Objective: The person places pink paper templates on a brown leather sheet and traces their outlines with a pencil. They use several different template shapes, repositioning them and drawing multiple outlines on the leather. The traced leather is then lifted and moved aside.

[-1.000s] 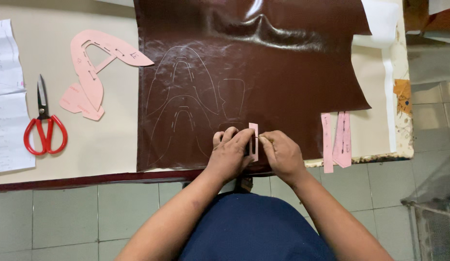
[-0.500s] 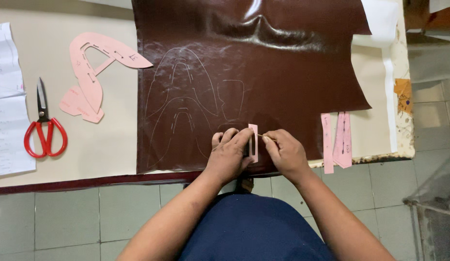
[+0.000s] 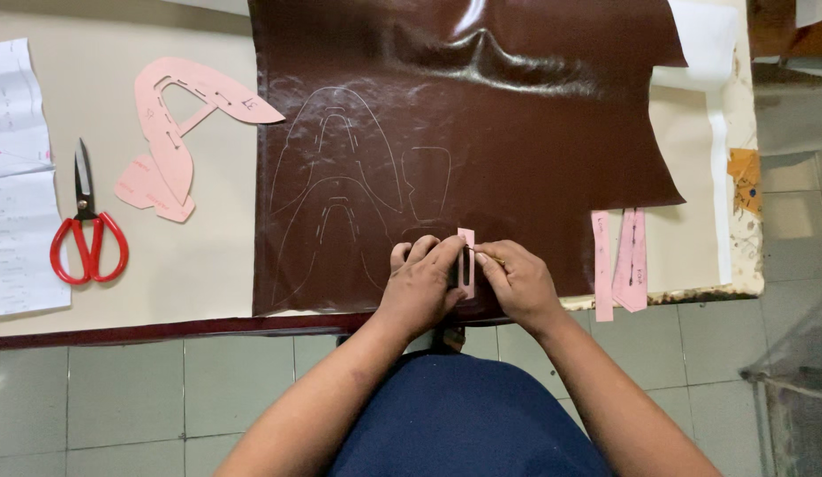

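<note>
At the far left of your desk (image 3: 208, 265), white paper sheets (image 3: 18, 177) lie along the edge, with red-handled scissors (image 3: 87, 231) resting closed just beside them, blades pointing away from you. Further right, a stack of pink card patterns (image 3: 172, 132) sits on the bare desk surface, one long tip touching the edge of the dark brown leather sheet (image 3: 517, 132) that covers the middle of the desk. Faint traced outlines of shoe pieces (image 3: 340, 185) show on the leather's left half.

At the near edge of the leather, your left hand (image 3: 422, 284) lies palm down, its fingers bent and pressing a small narrow pink pattern strip (image 3: 466, 261) flat against the leather. Your right hand (image 3: 517, 281) is curled right beside it, its fingertips pinched at the strip's right edge; something thin seems to be gripped there, but you cannot tell what it is. The two hands nearly touch, with the strip upright between them.

To the right of your right hand, two more pink strips (image 3: 621, 263) lie side by side past the leather's corner, their lower ends hanging over the worn front edge of the desk. Below the desk, tiled floor (image 3: 146, 397) shows on both sides of your arms.
</note>
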